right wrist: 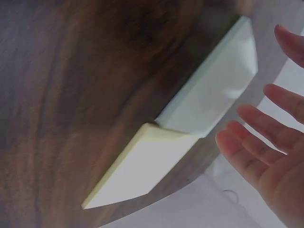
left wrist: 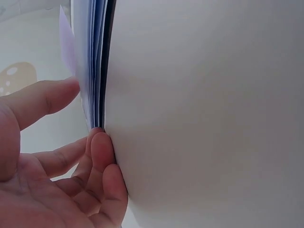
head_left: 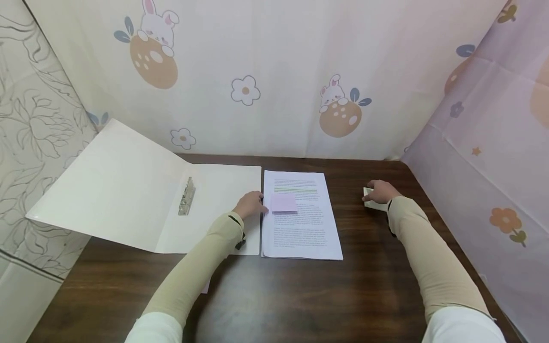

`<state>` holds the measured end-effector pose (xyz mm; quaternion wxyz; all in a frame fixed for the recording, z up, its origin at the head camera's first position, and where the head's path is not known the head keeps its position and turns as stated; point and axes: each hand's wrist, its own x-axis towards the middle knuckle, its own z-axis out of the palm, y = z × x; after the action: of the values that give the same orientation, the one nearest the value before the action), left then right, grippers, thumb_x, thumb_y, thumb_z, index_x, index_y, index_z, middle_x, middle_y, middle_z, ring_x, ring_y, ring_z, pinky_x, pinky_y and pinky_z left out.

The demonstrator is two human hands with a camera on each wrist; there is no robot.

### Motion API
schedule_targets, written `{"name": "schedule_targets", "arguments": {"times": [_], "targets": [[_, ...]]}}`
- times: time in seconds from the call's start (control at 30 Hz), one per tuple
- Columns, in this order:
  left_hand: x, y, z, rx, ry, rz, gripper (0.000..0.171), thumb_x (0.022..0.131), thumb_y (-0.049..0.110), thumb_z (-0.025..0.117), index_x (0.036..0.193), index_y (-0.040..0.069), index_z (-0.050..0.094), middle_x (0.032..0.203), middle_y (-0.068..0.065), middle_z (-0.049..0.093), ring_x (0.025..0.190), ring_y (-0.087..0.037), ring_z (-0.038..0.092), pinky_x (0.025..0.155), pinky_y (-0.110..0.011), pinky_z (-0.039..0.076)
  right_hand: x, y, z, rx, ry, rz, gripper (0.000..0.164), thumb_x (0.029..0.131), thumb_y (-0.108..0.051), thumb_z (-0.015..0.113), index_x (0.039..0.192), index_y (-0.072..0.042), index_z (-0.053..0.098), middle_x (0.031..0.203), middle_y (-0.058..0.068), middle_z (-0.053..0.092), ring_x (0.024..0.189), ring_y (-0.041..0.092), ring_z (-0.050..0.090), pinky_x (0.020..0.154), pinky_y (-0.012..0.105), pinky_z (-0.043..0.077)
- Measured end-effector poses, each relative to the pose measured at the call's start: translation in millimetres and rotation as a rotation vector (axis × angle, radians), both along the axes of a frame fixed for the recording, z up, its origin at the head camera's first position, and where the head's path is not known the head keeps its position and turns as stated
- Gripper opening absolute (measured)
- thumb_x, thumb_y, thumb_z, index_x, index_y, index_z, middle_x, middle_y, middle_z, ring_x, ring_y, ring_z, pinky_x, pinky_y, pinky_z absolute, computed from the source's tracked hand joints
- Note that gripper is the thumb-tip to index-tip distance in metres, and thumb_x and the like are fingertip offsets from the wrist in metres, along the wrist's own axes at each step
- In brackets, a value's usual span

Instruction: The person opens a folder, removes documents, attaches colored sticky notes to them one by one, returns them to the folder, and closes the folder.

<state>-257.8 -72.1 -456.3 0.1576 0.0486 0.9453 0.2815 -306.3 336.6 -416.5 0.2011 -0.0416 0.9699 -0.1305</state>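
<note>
A stack of printed pages [head_left: 306, 238] lies on the table, with a green highlighted line near its top and a lilac sticky note [head_left: 284, 203] on it. My left hand [head_left: 250, 205] is at the stack's left edge. In the left wrist view its thumb [left wrist: 64, 95] is at the page edges, and loosely bent fingers [left wrist: 102, 152] rest where stack and white folder [head_left: 227, 183] meet. Over at the right, my right hand [head_left: 383, 191] hovers by two sticky note pads, one pale green [right wrist: 213, 80], one pale yellow [right wrist: 142, 166]. Its fingers are spread, holding nothing.
The folder lies open, its cover [head_left: 111, 190] raised toward the left wall and a metal clip [head_left: 186, 196] near the spine. A pink piece [head_left: 206, 287] shows partly from under the left forearm. Patterned curtains [head_left: 283, 119] stand behind the dark wooden table [head_left: 274, 305].
</note>
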Motion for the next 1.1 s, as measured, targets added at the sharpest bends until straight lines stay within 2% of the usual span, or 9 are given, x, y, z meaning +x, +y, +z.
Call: {"name": "schedule_targets", "arguments": {"times": [0.27,0.53,0.77,0.83,0.97,1.03,1.1], "targets": [[1.2,-0.5,-4.1,0.010,0.008,0.012,0.058,0.083,0.020,0.074,0.133,-0.002,0.054,0.122,-0.016,0.065,0.110,-0.028,0.060,0.100,-0.041,0.047,1.6,19.3,-9.9,-0.033,-0.055,0.016,0.076,0.093,-0.024,0.061,0.147,0.013,0.023,0.148,0.041,0.024,0.133,0.059,0.027,0.103,0.066,0.034],[2.3,1.1,1.5,0.019,0.005,0.016,0.059,0.082,0.019,0.075,0.133,-0.003,0.054,0.122,-0.016,0.065,0.107,-0.028,0.061,0.099,-0.041,0.047,0.5,29.9,-13.1,-0.015,-0.054,0.004,0.082,0.088,-0.026,0.067,0.147,0.013,0.024,0.146,0.041,0.027,0.131,0.059,0.031,0.101,0.065,0.037],[2.1,2.2,3.7,0.016,-0.011,0.015,0.061,0.082,0.018,0.076,0.135,-0.002,0.052,0.124,-0.016,0.065,0.110,-0.028,0.061,0.101,-0.041,0.047,6.1,26.6,-9.5,-0.009,-0.012,-0.050,0.088,0.085,-0.030,0.072,0.146,0.014,0.027,0.147,0.039,0.030,0.133,0.062,0.017,0.107,0.068,0.026],[1.6,2.0,3.3,0.016,-0.023,0.015,0.062,0.082,0.018,0.076,0.136,-0.002,0.051,0.126,-0.016,0.064,0.113,-0.028,0.060,0.102,-0.041,0.046,6.5,26.4,-11.3,0.009,0.002,-0.041,0.088,0.084,-0.035,0.074,0.142,0.016,0.032,0.144,0.039,0.035,0.131,0.062,0.022,0.107,0.068,0.025],[0.9,0.5,1.4,0.019,-0.033,0.020,0.064,0.082,0.019,0.075,0.137,-0.001,0.050,0.129,-0.017,0.062,0.117,-0.029,0.058,0.104,-0.042,0.044,5.5,28.2,-17.6,0.059,0.067,0.014,0.079,0.081,-0.042,0.074,0.129,0.016,0.050,0.130,0.038,0.052,0.117,0.055,0.045,0.102,0.064,0.030],[0.4,-0.4,-0.2,0.019,-0.028,0.021,0.064,0.082,0.019,0.075,0.137,-0.001,0.049,0.129,-0.016,0.062,0.117,-0.029,0.058,0.104,-0.042,0.044,4.1,29.4,-20.2,0.064,0.099,0.023,0.077,0.080,-0.044,0.075,0.124,0.016,0.054,0.123,0.037,0.057,0.109,0.051,0.050,0.099,0.062,0.031],[-0.4,-1.2,-1.7,0.022,-0.023,0.021,0.064,0.082,0.019,0.075,0.137,-0.001,0.050,0.128,-0.016,0.063,0.117,-0.029,0.058,0.104,-0.041,0.044,2.3,32.0,-24.2,0.043,0.117,-0.003,0.080,0.079,-0.045,0.076,0.124,0.017,0.053,0.119,0.037,0.057,0.103,0.048,0.053,0.091,0.055,0.040]]}}
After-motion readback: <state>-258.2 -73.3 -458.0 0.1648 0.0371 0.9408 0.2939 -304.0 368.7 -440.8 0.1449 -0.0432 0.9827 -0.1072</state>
